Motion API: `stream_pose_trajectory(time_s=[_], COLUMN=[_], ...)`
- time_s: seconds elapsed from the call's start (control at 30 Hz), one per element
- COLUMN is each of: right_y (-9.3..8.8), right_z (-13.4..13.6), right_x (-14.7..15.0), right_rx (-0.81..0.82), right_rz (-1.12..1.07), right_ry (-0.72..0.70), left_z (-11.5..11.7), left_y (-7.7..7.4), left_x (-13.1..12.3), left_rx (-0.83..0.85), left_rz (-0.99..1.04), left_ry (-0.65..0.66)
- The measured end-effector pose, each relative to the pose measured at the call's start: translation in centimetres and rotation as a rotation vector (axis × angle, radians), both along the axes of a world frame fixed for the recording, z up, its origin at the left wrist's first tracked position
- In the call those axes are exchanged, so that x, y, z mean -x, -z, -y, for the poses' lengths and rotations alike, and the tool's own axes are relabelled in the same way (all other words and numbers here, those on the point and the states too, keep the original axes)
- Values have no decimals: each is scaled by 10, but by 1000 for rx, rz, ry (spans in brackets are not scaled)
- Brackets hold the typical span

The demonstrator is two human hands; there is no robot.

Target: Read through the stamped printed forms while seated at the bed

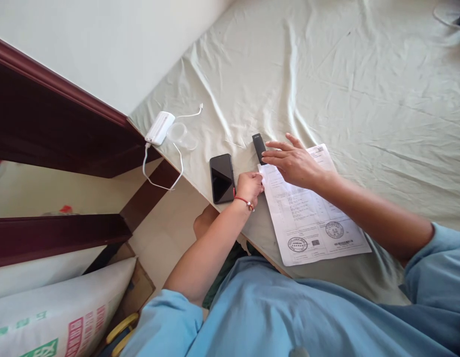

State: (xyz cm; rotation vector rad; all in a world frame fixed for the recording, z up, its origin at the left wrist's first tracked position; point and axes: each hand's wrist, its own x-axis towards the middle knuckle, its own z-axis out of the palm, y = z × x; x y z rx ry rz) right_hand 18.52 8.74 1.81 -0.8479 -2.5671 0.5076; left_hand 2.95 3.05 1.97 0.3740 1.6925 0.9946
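A printed paper sheet (311, 213) with round stamps lies on the pale green bedsheet (363, 89). My left hand (249, 187), with a red string bracelet at the wrist, pinches the sheet's upper left corner with curled fingers. My right hand (294, 161) lies on the sheet's top part, fingers stretched out flat, their tips reaching a small black stick-shaped device (258, 146). A black phone (222, 178) lies face up just left of my left hand.
A white power bank (160, 128) with a white cable (166, 171) and a clear plastic lid (182, 135) lie near the bed's corner. A dark wooden headboard (47, 124) stands at left. A printed sack (58, 307) sits on the floor at lower left.
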Motion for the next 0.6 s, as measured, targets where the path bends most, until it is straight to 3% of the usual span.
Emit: stream_pose_trajectory(time_s=[0.27, 0.43, 0.5, 0.6], right_y=[2, 2, 2, 4], right_z=[6, 6, 10, 22], right_x=[12, 3, -13, -47], right_rx=[21, 48, 60, 94], right_rz=[56, -50, -109, -150], right_ry=[61, 119, 207, 447], left_z=[-1, 12, 25, 47], left_y=[8, 7, 10, 19], left_x=[2, -2, -2, 1], left_rx=[-29, -49, -97, -234], left_rz=[-3, 16, 30, 21], left_ry=[-9, 15, 29, 43])
